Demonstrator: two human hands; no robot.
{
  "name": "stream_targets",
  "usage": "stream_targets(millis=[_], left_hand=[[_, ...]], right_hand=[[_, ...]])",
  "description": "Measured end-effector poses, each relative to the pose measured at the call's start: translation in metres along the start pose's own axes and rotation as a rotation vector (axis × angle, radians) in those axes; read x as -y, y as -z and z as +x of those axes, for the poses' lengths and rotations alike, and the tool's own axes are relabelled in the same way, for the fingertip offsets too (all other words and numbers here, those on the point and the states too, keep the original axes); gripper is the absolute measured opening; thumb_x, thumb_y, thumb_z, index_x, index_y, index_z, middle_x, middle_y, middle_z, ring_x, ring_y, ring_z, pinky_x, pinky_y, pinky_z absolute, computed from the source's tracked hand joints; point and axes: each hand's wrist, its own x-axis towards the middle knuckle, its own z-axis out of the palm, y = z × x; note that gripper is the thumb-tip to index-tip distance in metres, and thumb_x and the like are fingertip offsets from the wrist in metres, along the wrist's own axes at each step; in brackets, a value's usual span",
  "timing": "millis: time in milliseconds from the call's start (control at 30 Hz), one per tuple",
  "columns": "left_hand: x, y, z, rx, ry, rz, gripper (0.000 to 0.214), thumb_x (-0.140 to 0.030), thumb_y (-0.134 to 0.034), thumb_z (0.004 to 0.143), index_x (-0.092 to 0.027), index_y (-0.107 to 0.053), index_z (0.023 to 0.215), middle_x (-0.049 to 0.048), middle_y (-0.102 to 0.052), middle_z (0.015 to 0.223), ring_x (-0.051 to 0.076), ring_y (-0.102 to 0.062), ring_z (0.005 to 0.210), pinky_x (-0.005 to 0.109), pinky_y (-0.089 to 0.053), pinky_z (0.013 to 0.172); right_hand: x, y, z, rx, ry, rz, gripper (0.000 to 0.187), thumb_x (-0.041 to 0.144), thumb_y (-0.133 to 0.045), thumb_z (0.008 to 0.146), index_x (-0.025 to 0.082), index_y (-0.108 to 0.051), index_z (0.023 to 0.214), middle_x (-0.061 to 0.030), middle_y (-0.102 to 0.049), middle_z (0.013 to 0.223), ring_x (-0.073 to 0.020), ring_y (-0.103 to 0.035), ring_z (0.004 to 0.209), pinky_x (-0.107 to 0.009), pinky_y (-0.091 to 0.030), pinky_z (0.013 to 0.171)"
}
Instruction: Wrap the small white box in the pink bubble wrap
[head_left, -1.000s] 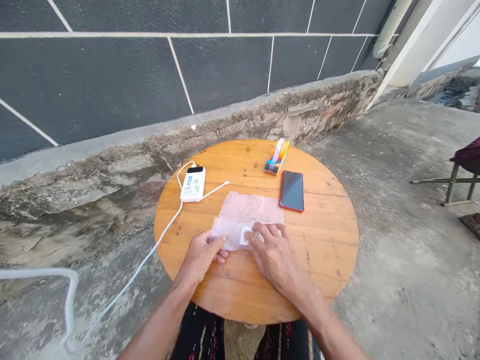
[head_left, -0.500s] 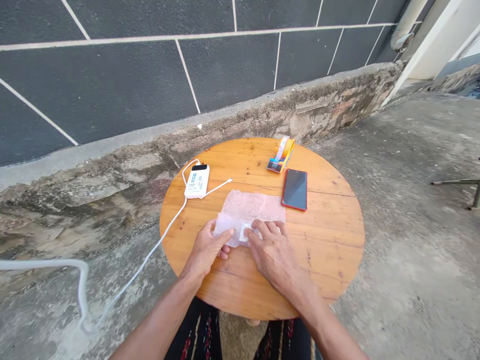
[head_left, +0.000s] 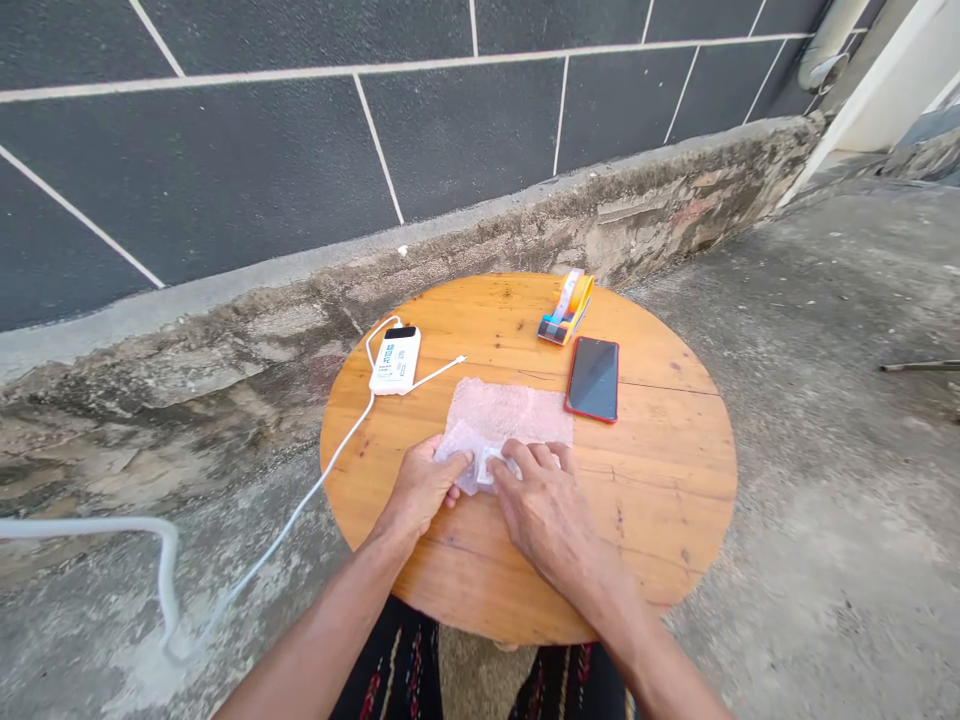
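Note:
A sheet of bubble wrap [head_left: 510, 412] lies in the middle of a round wooden table [head_left: 660, 470]. My left hand [head_left: 421, 488] pinches the sheet's near left corner and folds it over toward the right. My right hand [head_left: 544, 505] lies on the sheet's near edge, fingers pressing down on a small white object [head_left: 493, 462] that shows between the two hands. Most of that object is hidden under the wrap and my fingers.
A white power bank [head_left: 395, 360] with a white cable [head_left: 300, 510] sits at the table's left. An orange tape dispenser [head_left: 568, 307] and a red-cased phone [head_left: 593, 378] lie at the back right. Rough concrete floor and a low ledge surround the table.
My left hand has drawn the wrap's left corner inward toward the white object, so the sheet looks narrower on the left. My right hand stays pressed in place.

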Motion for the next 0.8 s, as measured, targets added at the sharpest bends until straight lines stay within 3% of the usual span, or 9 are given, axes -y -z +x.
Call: stream_targets(millis=[167,500,600,700,800], left_hand=[[-0.001,-0.007,0.000,-0.032,-0.008,-0.062,0.021,-0.033,-0.064,0.068,-0.016,-0.054,0.074,-0.0061,-0.054,0.049,0.006,-0.045,0.038,0.016,-0.036,0.036],[-0.011,-0.013,-0.009,0.051,-0.047,-0.079,0.013,-0.026,-0.061,0.069,-0.015,-0.056,0.073,-0.0059,-0.054,0.047,0.007,-0.046,0.040,0.017,-0.037,0.042],[-0.014,-0.012,-0.015,0.071,-0.093,-0.087,0.019,-0.022,-0.063,0.067,-0.014,-0.061,0.084,-0.0036,-0.061,0.061,0.008,-0.052,0.050,0.017,-0.040,0.048],[-0.013,-0.009,-0.021,0.142,-0.130,-0.138,0.034,-0.023,-0.067,0.066,-0.015,-0.062,0.099,0.0016,-0.069,0.083,0.012,-0.061,0.072,0.021,-0.048,0.066],[-0.007,-0.008,-0.023,0.168,-0.143,-0.143,0.035,-0.026,-0.067,0.070,-0.014,-0.063,0.102,0.0032,-0.069,0.088,0.015,-0.062,0.080,0.025,-0.050,0.077]], right_hand=[[0.000,0.003,0.002,0.024,0.001,-0.004,0.020,0.015,-0.047,0.090,0.021,-0.061,0.105,-0.0088,-0.057,0.106,-0.0236,-0.049,0.091,-0.043,-0.031,0.088],[0.000,0.003,0.003,0.040,0.007,-0.011,0.024,0.014,-0.046,0.091,0.021,-0.061,0.108,-0.0088,-0.058,0.107,-0.0238,-0.050,0.092,-0.043,-0.032,0.088],[0.000,0.002,0.002,0.030,-0.005,0.000,0.023,0.013,-0.047,0.090,0.022,-0.061,0.106,-0.0086,-0.058,0.106,-0.0234,-0.050,0.093,-0.042,-0.031,0.088],[0.000,0.000,0.001,0.004,-0.006,0.002,0.022,0.013,-0.048,0.089,0.022,-0.062,0.104,-0.0084,-0.058,0.107,-0.0230,-0.050,0.092,-0.041,-0.031,0.087],[0.000,-0.002,0.000,-0.012,-0.012,0.005,0.022,0.013,-0.049,0.089,0.022,-0.061,0.105,-0.0083,-0.058,0.110,-0.0229,-0.050,0.093,-0.040,-0.031,0.086]])
